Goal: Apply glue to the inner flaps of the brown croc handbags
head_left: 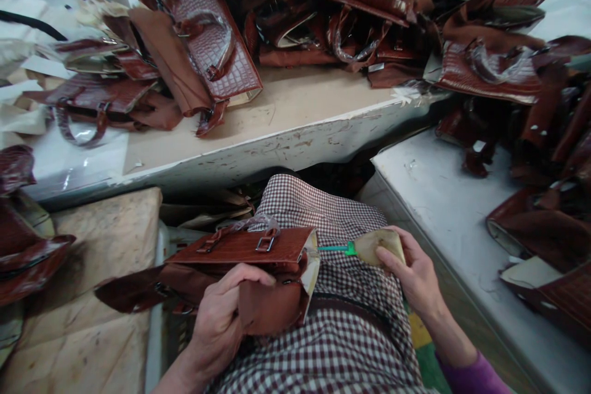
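Note:
A reddish-brown handbag (244, 249) with a crocodile-like grain lies across my lap, its wrapped handle and buckles facing up. My left hand (221, 308) grips the near side of it, thumb on top, by a loose brown flap (270, 308). In my right hand (413, 265) is a yellowish soft squeeze bottle (372, 248), pinched between thumb and fingers. Its green cap carries a thin teal nozzle, whose tip meets the pale open end of the bag. Whether anything flows from the tip is too small to tell.
More brown bags (217, 43) are heaped on the long worktable (295, 104) ahead. Others lie on the white table (415, 178) to my right. At left, a bag (28, 246) rests on a stained, paper-covered surface (96, 295). A checked apron (318, 203) covers my lap.

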The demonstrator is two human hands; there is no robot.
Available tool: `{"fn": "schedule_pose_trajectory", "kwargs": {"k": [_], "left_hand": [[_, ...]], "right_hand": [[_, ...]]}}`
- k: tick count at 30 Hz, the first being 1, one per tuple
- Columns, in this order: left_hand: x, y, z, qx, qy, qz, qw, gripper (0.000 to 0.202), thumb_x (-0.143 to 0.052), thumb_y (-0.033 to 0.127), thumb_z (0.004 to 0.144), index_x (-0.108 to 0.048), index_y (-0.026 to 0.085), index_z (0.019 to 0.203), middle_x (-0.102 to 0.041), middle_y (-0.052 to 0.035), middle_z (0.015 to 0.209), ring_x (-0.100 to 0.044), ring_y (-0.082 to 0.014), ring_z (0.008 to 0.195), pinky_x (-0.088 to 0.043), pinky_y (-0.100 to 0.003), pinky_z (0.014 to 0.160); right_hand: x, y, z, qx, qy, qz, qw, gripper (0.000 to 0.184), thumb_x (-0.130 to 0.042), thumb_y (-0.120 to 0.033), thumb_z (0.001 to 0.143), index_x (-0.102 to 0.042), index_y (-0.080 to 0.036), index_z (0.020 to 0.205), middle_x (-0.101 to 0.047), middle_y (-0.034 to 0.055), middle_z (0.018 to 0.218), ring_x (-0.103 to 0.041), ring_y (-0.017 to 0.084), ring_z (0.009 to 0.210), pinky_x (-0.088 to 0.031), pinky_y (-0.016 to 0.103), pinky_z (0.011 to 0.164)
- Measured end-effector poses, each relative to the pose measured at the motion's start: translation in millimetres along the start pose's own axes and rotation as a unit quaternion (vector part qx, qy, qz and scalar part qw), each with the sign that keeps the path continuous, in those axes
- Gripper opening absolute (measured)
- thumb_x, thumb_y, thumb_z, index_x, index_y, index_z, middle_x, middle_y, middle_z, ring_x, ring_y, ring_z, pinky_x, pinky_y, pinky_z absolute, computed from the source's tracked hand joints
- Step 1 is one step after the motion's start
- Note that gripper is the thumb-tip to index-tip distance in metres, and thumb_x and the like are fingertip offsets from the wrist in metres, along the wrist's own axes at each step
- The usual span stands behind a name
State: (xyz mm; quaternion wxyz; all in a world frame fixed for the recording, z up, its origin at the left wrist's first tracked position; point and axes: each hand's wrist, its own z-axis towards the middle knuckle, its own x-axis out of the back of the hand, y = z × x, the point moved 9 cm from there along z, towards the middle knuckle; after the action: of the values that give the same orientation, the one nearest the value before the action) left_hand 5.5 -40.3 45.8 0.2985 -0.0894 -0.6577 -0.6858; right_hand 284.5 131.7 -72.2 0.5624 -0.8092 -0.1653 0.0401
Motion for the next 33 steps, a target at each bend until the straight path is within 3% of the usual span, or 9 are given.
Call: {"fn": "schedule_pose_trajectory", "kwargs": {"k": [4,9,16,21,24,27,33], "left_hand": [[0.1,-3,0,0.008,-0.001,-0.002,1.000,0.011,-0.061,0.015,0.086,-0.071,0.020,0.088,-0.073,-0.0027,0.083,-0.070,-0.0151,0.075,-0.053,-0.019,0.067],[-1.7,-6,-3,0.013,-0.008,-0.009,1.000,0.010,-0.062,0.016,0.087,-0.071,0.021,0.090,-0.072,-0.0017,0.085,-0.070,-0.0144,0.077,-0.053,-0.017,0.068],[-1.4,-5,-1,0.021,-0.004,-0.008,1.000,0.009,-0.062,0.018,0.089,-0.070,0.022,0.091,-0.072,-0.0001,0.085,-0.069,-0.0126,0.076,-0.052,-0.015,0.068],[-0.7,-2,3,0.013,-0.001,0.002,1.000,0.009,-0.061,0.017,0.088,-0.070,0.021,0.088,-0.072,-0.0005,0.083,-0.070,-0.0130,0.075,-0.053,-0.016,0.067],[-0.9,-4,0,0.018,-0.001,0.003,1.000,0.010,-0.062,0.017,0.088,-0.070,0.021,0.088,-0.072,-0.0012,0.083,-0.070,-0.0136,0.075,-0.052,-0.017,0.066],[-1.4,-6,-3,0.019,-0.006,-0.003,1.000,0.010,-0.061,0.018,0.089,-0.070,0.021,0.087,-0.072,-0.0023,0.083,-0.069,-0.0145,0.074,-0.053,-0.018,0.065],[-0.5,-6,0,0.017,0.003,-0.006,1.000,0.011,-0.061,0.018,0.088,-0.071,0.020,0.084,-0.072,-0.0037,0.083,-0.070,-0.0156,0.075,-0.053,-0.020,0.066]], "right_hand": [[-9,-9,10,0.036,-0.020,-0.011,0.999,0.050,-0.083,-0.045,0.073,-0.061,-0.023,0.112,-0.071,0.0051,0.101,-0.067,0.026,0.091,-0.057,0.034,0.078],[-19,-2,20,0.044,-0.055,-0.013,0.997,0.050,-0.083,-0.045,0.074,-0.061,-0.023,0.114,-0.071,0.0057,0.103,-0.067,0.027,0.091,-0.057,0.037,0.078],[-18,1,29,0.067,-0.010,0.014,0.998,0.048,-0.083,-0.047,0.074,-0.064,-0.022,0.111,-0.071,0.0067,0.102,-0.066,0.028,0.092,-0.056,0.038,0.077],[-15,12,30,0.050,0.016,0.037,0.998,0.048,-0.082,-0.047,0.075,-0.064,-0.021,0.112,-0.069,0.0067,0.097,-0.062,0.024,0.078,-0.053,0.030,0.054],[-8,21,28,0.036,0.035,0.071,0.996,0.051,-0.082,-0.047,0.075,-0.063,-0.021,0.115,-0.067,0.0056,0.097,-0.059,0.022,0.074,-0.050,0.027,0.049],[-3,23,24,0.027,0.046,0.078,0.996,0.052,-0.081,-0.047,0.077,-0.061,-0.021,0.118,-0.068,0.0061,0.101,-0.061,0.024,0.078,-0.051,0.028,0.050],[-11,11,16,0.020,-0.007,0.003,1.000,0.053,-0.082,-0.050,0.072,-0.064,-0.020,0.113,-0.072,0.0081,0.100,-0.067,0.031,0.086,-0.056,0.034,0.058]]}}
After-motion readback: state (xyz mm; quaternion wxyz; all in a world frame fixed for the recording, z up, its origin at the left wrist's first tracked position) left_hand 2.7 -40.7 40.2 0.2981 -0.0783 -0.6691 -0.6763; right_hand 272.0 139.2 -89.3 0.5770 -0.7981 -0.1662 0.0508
